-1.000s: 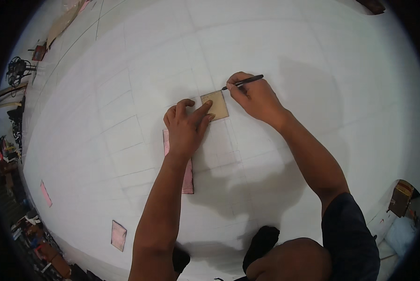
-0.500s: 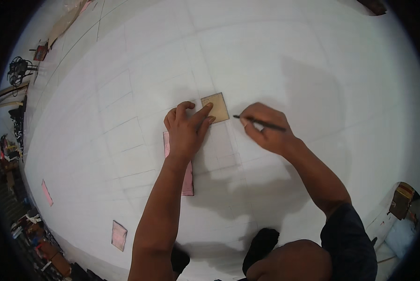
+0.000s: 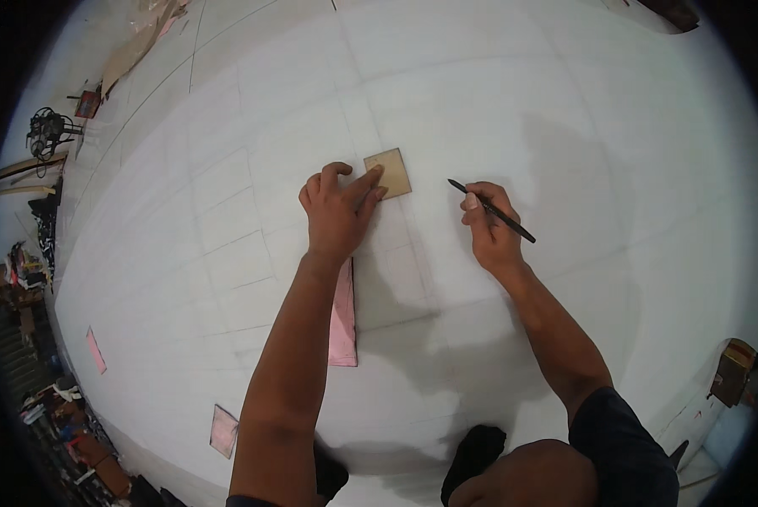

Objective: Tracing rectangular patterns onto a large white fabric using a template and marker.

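The pink strip (image 3: 342,317) is partly hidden under the left forearm, so its upper end cannot be seen. The lower left corner of the small brown card (image 3: 390,172) is covered by fingertips. The left hand (image 3: 338,213) lies flat on the white sheet (image 3: 522,101), fingers spread and loose, pressing the card down rather than gripping it. The right hand (image 3: 490,228) rests just to the right of the card, fingers pinched around a black pen (image 3: 490,210) whose tip points up and left, clear of the card.
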Demonstrator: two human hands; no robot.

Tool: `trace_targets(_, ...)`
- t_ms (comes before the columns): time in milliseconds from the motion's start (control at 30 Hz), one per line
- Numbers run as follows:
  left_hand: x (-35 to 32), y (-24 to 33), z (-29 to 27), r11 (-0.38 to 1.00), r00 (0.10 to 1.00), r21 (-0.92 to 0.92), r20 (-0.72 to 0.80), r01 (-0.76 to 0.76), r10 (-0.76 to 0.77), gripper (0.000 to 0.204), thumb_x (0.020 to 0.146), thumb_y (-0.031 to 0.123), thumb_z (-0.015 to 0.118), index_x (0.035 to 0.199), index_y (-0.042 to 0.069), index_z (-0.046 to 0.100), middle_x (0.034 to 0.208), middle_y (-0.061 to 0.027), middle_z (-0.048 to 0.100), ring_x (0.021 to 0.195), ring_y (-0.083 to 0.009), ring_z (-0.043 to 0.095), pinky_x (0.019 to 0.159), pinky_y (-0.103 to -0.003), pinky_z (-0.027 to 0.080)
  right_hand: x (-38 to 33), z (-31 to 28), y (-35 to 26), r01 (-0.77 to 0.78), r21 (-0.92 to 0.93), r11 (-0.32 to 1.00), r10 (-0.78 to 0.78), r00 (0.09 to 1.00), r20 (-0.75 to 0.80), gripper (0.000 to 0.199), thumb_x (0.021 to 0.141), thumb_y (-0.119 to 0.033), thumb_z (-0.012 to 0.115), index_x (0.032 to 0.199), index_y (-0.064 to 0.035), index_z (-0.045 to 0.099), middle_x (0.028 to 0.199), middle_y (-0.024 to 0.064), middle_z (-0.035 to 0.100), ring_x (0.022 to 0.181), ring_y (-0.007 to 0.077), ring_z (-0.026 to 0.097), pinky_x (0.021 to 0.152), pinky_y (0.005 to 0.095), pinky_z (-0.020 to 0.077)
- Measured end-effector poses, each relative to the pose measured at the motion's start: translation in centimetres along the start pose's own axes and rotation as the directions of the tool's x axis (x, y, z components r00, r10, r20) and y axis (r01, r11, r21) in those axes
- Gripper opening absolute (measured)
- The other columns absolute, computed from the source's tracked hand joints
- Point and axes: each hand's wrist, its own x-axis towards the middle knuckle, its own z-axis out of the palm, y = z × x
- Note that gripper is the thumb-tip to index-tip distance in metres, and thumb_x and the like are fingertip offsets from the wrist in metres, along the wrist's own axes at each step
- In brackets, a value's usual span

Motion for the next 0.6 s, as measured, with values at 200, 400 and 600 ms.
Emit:
trace_targets(200, 0.4, -0.8, 0.3, 0.999, 0.999, -0.026, 0.030, 0.034, -0.033, 0.031, 0.091, 0.034, 0.072, 0.122, 0.031, 0.074, 0.120, -0.0044, 0.054, 0.110, -0.0264, 0.046, 0.103, -0.043, 0.032, -0.1, -0.2, -0.3, -0.040, -0.003, 0.999, 0.040, 0.999, 0.016, 0.023, 0.103, -0.019, 0.058, 0.115, 0.0011, 0.060, 0.079, 0.0026, 0.061, 0.067, 0.0072, 0.056, 0.061, 0.0251, 0.0468)
trace_targets(400, 0.6, -0.7, 0.8, 0.998, 0.999, -0.049, 0.019, 0.043, -0.042, 0.031, 0.091, 0.035, 0.073, 0.121, 0.032, 0.075, 0.120, -0.0038, 0.054, 0.109, -0.0261, 0.046, 0.103, -0.043, 0.032, 1.9, 0.0, 0.1, -0.078, -0.015, 0.997, 0.078, 0.997, 0.024, 0.020, 0.100, -0.016, 0.062, 0.112, -0.0003, 0.063, 0.084, 0.0063, 0.066, 0.073, 0.0120, 0.060, 0.065, 0.0271, 0.0486)
trace_targets(600, 0.2, -1.5, 0.4, 0.995, 0.998, -0.076, 0.025, 0.062, -0.060, 0.031, 0.090, 0.034, 0.074, 0.121, 0.032, 0.075, 0.121, -0.0033, 0.054, 0.111, -0.0264, 0.046, 0.103, -0.044, 0.031, 8.5, 5.8, -3.5, -0.028, -0.095, 0.995, 0.059, 0.941, 0.332, 0.024, 0.099, -0.023, 0.061, 0.111, -0.0025, 0.065, 0.090, 0.0121, 0.070, 0.080, 0.0221, 0.067, 0.073, 0.0347, 0.0522)
